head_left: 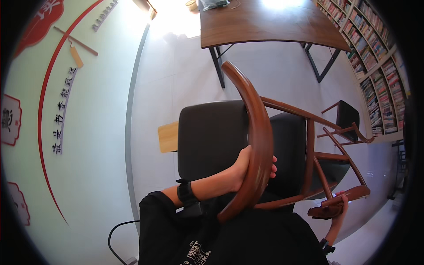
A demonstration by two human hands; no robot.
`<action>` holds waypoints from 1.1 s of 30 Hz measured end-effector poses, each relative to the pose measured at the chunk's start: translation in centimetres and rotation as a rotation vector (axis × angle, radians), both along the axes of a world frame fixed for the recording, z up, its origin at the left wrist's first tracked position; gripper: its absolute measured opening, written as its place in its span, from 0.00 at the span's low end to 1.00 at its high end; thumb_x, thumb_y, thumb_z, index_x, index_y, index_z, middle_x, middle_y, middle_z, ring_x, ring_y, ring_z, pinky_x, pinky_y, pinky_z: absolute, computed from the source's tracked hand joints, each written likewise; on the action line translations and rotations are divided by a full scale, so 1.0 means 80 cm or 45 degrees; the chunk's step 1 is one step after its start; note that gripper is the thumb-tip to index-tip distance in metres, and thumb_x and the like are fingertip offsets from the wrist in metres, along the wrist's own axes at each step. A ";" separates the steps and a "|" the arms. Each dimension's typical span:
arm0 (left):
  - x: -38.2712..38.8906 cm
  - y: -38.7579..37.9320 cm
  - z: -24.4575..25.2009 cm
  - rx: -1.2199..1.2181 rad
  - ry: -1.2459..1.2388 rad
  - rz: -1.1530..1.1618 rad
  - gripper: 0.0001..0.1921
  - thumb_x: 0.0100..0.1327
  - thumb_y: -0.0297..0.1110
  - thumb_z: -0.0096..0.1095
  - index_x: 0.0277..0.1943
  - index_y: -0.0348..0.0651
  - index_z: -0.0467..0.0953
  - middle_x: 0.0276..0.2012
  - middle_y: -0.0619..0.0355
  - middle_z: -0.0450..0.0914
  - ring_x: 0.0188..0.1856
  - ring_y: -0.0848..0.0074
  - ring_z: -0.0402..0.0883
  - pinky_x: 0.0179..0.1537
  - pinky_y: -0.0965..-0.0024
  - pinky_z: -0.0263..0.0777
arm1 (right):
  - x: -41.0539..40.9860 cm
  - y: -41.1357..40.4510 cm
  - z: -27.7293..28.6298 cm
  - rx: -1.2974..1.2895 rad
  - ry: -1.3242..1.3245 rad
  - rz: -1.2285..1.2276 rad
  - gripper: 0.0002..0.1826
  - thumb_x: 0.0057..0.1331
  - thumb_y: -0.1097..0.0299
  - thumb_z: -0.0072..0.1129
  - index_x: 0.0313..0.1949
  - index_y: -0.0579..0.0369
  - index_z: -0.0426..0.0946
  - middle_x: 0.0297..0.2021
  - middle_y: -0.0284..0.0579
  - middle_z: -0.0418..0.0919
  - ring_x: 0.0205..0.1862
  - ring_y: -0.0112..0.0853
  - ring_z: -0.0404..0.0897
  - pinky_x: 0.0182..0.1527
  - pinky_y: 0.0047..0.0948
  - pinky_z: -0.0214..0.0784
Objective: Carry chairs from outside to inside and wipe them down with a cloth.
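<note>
My left hand (243,167) grips the curved backrest rail of a wooden chair (260,132), its thumb on the near side and its fingertips showing past the far edge. Beside the rail is a black padded seat (213,139). At the right, my right hand (344,206) holds a dark brown cloth (326,212) against the underside of another curved wooden chair rail (352,193). Part of that hand is hidden behind the rail and cloth. More black seats and wooden chair legs lie between my hands.
A brown table (265,29) with dark metal legs stands ahead. Another chair (347,121) is farther right, before full bookshelves (374,56). A pale wall (99,116) runs along the left. A light wood board (168,136) shows from behind the black seat.
</note>
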State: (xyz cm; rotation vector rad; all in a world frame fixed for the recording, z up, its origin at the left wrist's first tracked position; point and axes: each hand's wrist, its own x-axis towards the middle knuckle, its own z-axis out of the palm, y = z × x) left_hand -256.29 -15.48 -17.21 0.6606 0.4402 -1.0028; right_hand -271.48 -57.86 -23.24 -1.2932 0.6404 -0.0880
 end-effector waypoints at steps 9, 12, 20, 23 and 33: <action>-0.104 0.097 0.020 0.177 -0.025 0.486 0.26 0.67 0.52 0.33 0.45 0.38 0.73 0.35 0.52 0.80 0.39 0.66 0.80 0.41 0.59 0.75 | 0.086 0.064 -0.021 0.069 0.059 0.325 0.22 0.59 0.55 0.58 0.47 0.57 0.71 0.40 0.44 0.77 0.42 0.31 0.77 0.48 0.28 0.72; -0.152 0.118 0.013 0.166 0.021 0.688 0.25 0.66 0.50 0.34 0.47 0.36 0.72 0.36 0.49 0.79 0.39 0.64 0.80 0.42 0.58 0.75 | 0.130 0.081 -0.030 0.151 0.110 0.497 0.21 0.60 0.57 0.57 0.48 0.58 0.70 0.40 0.46 0.78 0.41 0.32 0.78 0.46 0.29 0.73; -0.330 0.173 -0.030 -0.170 -0.027 1.320 0.31 0.65 0.56 0.38 0.49 0.33 0.72 0.41 0.44 0.78 0.46 0.58 0.78 0.49 0.49 0.72 | 0.188 0.239 0.001 0.030 0.092 1.004 0.19 0.57 0.61 0.57 0.44 0.59 0.69 0.33 0.48 0.78 0.34 0.33 0.79 0.39 0.29 0.75; -0.392 0.200 -0.073 -0.342 -0.173 1.435 0.34 0.64 0.61 0.43 0.54 0.33 0.71 0.45 0.43 0.78 0.49 0.57 0.78 0.55 0.44 0.68 | 0.193 0.278 0.018 -0.096 0.041 1.222 0.17 0.56 0.62 0.57 0.41 0.60 0.70 0.31 0.47 0.78 0.33 0.32 0.79 0.37 0.27 0.75; -0.525 0.251 -0.104 -0.298 -0.447 1.754 0.37 0.56 0.58 0.63 0.58 0.33 0.68 0.46 0.43 0.76 0.51 0.57 0.77 0.56 0.43 0.68 | 0.140 0.436 0.052 -0.189 -0.080 1.491 0.18 0.55 0.61 0.58 0.40 0.60 0.71 0.30 0.46 0.77 0.31 0.31 0.78 0.34 0.27 0.75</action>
